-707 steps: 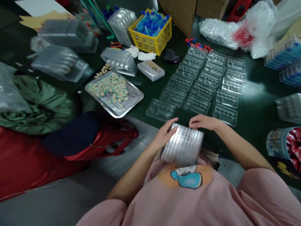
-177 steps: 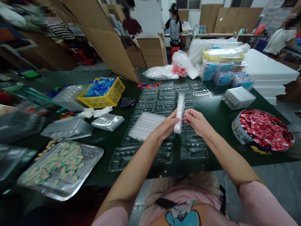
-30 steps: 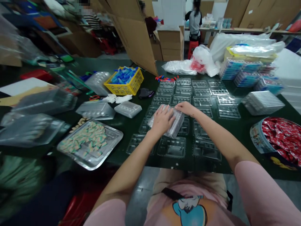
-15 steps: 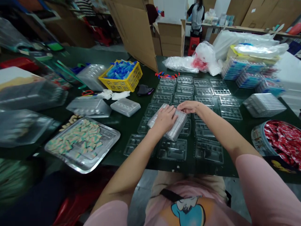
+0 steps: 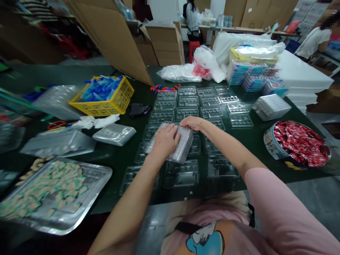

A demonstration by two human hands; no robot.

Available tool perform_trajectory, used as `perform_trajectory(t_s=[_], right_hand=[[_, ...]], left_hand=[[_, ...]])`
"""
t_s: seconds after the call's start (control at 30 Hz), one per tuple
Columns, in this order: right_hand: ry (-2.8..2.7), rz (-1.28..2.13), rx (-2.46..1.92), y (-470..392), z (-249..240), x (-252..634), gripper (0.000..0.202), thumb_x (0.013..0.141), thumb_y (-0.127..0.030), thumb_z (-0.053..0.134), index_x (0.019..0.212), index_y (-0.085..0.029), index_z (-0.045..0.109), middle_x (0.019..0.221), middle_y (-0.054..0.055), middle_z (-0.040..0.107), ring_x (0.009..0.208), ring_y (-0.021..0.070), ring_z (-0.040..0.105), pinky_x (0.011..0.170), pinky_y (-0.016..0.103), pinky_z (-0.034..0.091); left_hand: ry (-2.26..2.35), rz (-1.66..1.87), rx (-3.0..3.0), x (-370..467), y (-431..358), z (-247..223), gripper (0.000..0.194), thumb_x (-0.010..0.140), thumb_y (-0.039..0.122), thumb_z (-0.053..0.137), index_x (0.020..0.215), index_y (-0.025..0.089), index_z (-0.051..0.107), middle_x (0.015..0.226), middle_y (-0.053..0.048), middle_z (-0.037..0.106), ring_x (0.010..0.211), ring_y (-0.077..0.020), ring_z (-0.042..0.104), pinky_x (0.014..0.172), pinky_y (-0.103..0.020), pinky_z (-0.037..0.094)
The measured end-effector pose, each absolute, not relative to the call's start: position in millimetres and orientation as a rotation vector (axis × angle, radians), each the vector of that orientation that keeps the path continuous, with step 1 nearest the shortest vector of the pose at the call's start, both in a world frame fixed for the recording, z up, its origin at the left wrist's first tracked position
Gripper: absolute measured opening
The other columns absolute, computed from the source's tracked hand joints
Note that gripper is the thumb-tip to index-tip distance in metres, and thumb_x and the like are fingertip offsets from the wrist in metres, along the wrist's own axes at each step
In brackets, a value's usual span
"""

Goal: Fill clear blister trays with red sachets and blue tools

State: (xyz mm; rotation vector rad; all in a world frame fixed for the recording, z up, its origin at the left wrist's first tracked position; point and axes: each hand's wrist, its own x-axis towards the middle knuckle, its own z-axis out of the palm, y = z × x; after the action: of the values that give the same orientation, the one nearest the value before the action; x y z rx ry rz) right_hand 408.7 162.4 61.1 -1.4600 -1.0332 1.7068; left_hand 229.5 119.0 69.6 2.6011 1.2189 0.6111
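Observation:
A stack of clear plastic trays (image 5: pixel 181 149) is held above the green table, between both hands. Across its top lies my left hand (image 5: pixel 165 139), fingers bent over the stack. My right hand (image 5: pixel 191 122) grips the far right edge with its fingers curled; the fingertips are partly hidden. Below and around the stack, clear compartment trays (image 5: pixel 181 173) lie in rows on the table. Small red and blue pieces (image 5: pixel 164 88) lie beyond the far rows.
A metal tray of small coloured pieces (image 5: pixel 92 179) is at the left, near a yellow basket (image 5: pixel 119 95) of blue items. A round tin (image 5: pixel 273 143) of red packets and another tray stack (image 5: pixel 271 107) stand right. People are in the background.
The view has turned to the right, so the table's contents appear farther left. Both hands still hold the stack in nearly the same place over the trays.

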Motion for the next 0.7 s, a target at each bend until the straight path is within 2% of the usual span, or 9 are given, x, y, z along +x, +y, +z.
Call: perform_trajectory(t_s=[0.17,0.33,0.53,0.7], right_hand=[[-0.840,1.536,-1.363,160,65,442,0.028,0.072,-0.010,0.065,0.058,-0.018,0.042,0.044,-0.008,0.038,0.042,0.0049,0.032,0.039,0.016,0.025],[-0.641,1.272,-1.213,107,63,505,0.024,0.076,-0.021,0.068,0.070,-0.019,0.045,0.059,-0.007,0.048,0.048,0.0032,0.040,0.044,0.013,0.031],[-0.230,0.755,-1.072,-26,10,557,0.030,0.060,-0.023,0.079,0.077,-0.019,0.053,0.068,-0.006,0.057,0.059,0.0043,0.054,0.050,0.012,0.040],[0.031,0.551,-1.163,-87,-34,567,0.035,0.060,-0.021,0.074,0.087,-0.020,0.052,0.072,-0.006,0.061,0.060,0.0040,0.057,0.054,0.013,0.045]], left_hand=[[1.214,0.609,2.655,226,116,70,0.037,0.090,0.033,0.048,0.120,0.018,0.063,0.132,-0.013,0.061,0.128,-0.0298,0.050,0.113,-0.051,0.028],[1.252,0.531,2.716,223,115,69,0.041,0.093,0.033,0.043,0.125,0.015,0.060,0.137,-0.014,0.058,0.132,-0.0300,0.047,0.113,-0.052,0.030],[1.249,0.530,2.792,223,120,65,0.043,0.093,0.035,0.040,0.126,0.014,0.060,0.136,-0.014,0.059,0.131,-0.0299,0.049,0.112,-0.051,0.032],[1.247,0.511,2.835,224,122,66,0.044,0.093,0.036,0.039,0.124,0.013,0.060,0.134,-0.015,0.060,0.130,-0.0303,0.049,0.111,-0.051,0.033]])
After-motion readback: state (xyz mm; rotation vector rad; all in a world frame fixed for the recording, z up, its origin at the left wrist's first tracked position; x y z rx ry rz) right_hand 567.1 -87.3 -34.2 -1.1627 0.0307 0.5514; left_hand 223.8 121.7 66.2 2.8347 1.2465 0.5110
